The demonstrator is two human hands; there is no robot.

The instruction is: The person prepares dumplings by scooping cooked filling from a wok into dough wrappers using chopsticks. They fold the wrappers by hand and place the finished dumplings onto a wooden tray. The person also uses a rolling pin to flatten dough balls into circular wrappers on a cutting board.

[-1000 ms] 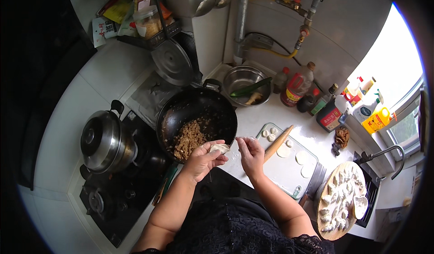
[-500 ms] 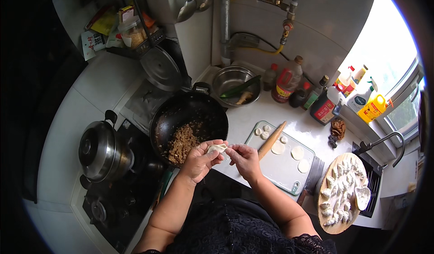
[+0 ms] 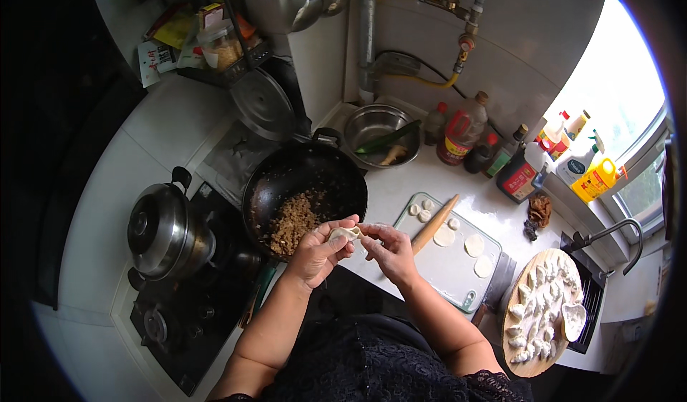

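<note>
White folded dough (image 3: 346, 235) is partly hidden by fingers (image 3: 329, 246).

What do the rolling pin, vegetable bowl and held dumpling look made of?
Rolling pin: probably smooth wood, from its tan colour.
Bowl: shiny metal, perhaps stainless steel, given its silvery reflections.
Dumpling: seemingly soft dough, pale, matte and folded.

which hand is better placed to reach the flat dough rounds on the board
Probably the right hand: it's nearer the dough rounds, while the left hand cradles the folded dough.
</note>
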